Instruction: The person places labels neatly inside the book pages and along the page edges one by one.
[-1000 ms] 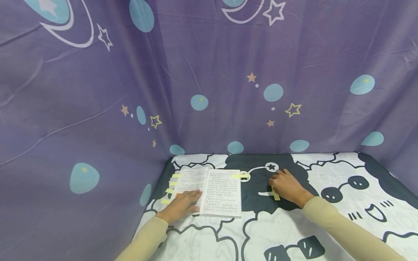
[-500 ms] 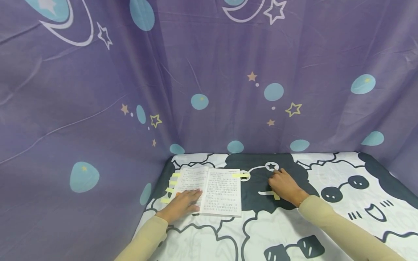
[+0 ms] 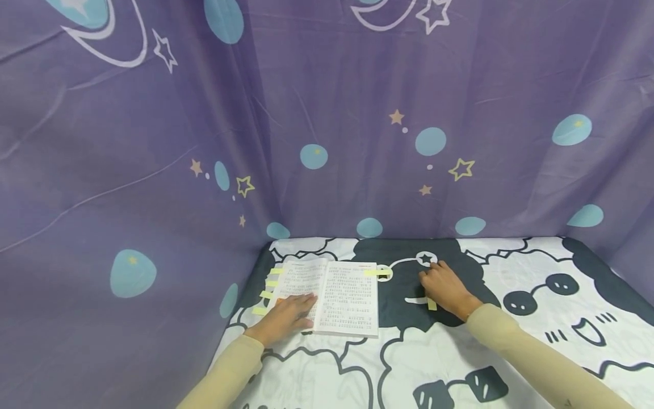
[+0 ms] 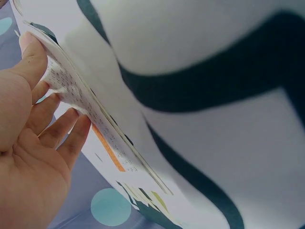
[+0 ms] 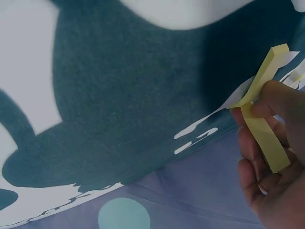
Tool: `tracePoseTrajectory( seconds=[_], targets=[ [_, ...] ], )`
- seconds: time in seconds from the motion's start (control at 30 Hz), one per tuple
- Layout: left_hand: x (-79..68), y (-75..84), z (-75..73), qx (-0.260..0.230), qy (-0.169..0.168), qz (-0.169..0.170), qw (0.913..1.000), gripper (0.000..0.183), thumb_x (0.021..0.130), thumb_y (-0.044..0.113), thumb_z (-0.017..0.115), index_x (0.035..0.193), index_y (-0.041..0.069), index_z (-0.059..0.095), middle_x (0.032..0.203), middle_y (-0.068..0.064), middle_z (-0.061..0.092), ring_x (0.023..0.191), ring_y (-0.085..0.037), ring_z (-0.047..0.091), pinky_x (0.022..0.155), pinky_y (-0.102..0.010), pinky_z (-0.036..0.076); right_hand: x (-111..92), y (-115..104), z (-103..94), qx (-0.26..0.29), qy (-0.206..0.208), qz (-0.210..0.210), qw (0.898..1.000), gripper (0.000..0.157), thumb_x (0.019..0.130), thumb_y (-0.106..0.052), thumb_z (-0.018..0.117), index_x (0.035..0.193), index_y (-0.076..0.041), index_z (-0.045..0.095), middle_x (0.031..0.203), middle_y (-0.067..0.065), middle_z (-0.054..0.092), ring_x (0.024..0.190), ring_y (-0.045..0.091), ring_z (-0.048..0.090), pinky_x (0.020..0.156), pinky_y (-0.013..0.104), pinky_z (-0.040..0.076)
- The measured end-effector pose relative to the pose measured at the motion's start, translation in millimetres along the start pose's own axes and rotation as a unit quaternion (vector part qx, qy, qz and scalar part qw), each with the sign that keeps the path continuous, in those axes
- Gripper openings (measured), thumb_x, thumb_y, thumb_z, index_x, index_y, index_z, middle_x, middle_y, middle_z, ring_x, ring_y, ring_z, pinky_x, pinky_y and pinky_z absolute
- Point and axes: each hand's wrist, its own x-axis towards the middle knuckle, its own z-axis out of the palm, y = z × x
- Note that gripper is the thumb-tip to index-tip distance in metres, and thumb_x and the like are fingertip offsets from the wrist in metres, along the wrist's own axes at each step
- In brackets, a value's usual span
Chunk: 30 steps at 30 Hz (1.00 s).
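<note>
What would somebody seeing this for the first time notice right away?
First, the open book at the left of the black-and-white cartoon tablecloth, yellow tabs sticking out along its left edge, with the left hand pressing flat on its left page. To its right, the right hand pinches a pad of yellow sticky strips. Behind hangs a purple curtain printed with stars and planets.

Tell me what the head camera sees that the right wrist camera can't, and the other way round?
Only the head view shows the open book, the left hand resting flat on its left page, and yellow tabs along the page edges. Only the right wrist view shows up close the right hand's fingers pinching a pad of yellow sticky strips. Both show the right hand, the black-and-white cartoon cloth and the purple curtain.
</note>
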Motion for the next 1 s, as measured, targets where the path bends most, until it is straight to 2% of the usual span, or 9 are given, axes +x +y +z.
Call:
tracePoseTrajectory(
  seconds=[0.23,0.37,0.53,0.77,1.0],
  targets=[
    [1.0,-1.2,0.7,0.0,0.001,0.005,1.0,0.069,0.097,0.035,0.067,0.153,0.002,0.046,0.159,-0.017,0.043,0.144,-0.039,0.042,0.12,-0.053,0.033,-1.5,-1.9,-5.9,0.021,-0.012,0.025,0.999,0.019,0.07,0.003,0.08,0.066,-0.006,0.063,0.063,0.008,0.062,0.067,0.03,0.057,0.064,0.046,0.046],
    [0.0,-1.7,1.0,0.002,0.005,0.011,0.9999,0.068,0.097,0.034,0.068,0.152,0.0,0.047,0.158,-0.019,0.044,0.143,-0.04,0.044,0.119,-0.054,0.035,-0.8,-6.4,-10.4,0.006,-0.023,0.021,0.999,0.023,0.07,0.005,0.082,0.062,-0.009,0.066,0.062,0.007,0.062,0.07,0.03,0.057,0.062,0.045,0.046],
    [-0.1,-1.6,1.5,0.004,0.011,0.017,0.9998,0.067,0.097,0.033,0.068,0.151,-0.001,0.047,0.157,-0.02,0.044,0.142,-0.041,0.044,0.119,-0.054,0.035,0.0,-7.6,-6.7,-0.008,-0.023,0.02,1.0,0.022,0.07,0.007,0.081,0.065,-0.007,0.066,0.068,0.009,0.064,0.075,0.031,0.056,0.064,0.045,0.048],
    [-0.1,-0.4,1.5,0.003,0.006,0.016,0.9998,0.069,0.097,0.034,0.068,0.152,-0.001,0.046,0.157,-0.02,0.044,0.143,-0.041,0.043,0.119,-0.054,0.034,-1.8,-4.7,2.3,0.016,-0.01,0.03,0.999,0.018,0.071,0.008,0.079,0.07,-0.002,0.064,0.067,0.011,0.065,0.07,0.033,0.059,0.064,0.047,0.051],
    [0.1,-0.3,1.1,0.008,0.01,0.014,0.9998,0.067,0.097,0.034,0.068,0.152,0.0,0.047,0.157,-0.019,0.044,0.143,-0.041,0.043,0.119,-0.054,0.035,0.0,2.5,4.5,0.055,-0.001,0.056,0.997,0.021,0.069,0.005,0.077,0.072,-0.004,0.059,0.063,0.01,0.062,0.068,0.033,0.059,0.063,0.049,0.051]
  ],
)
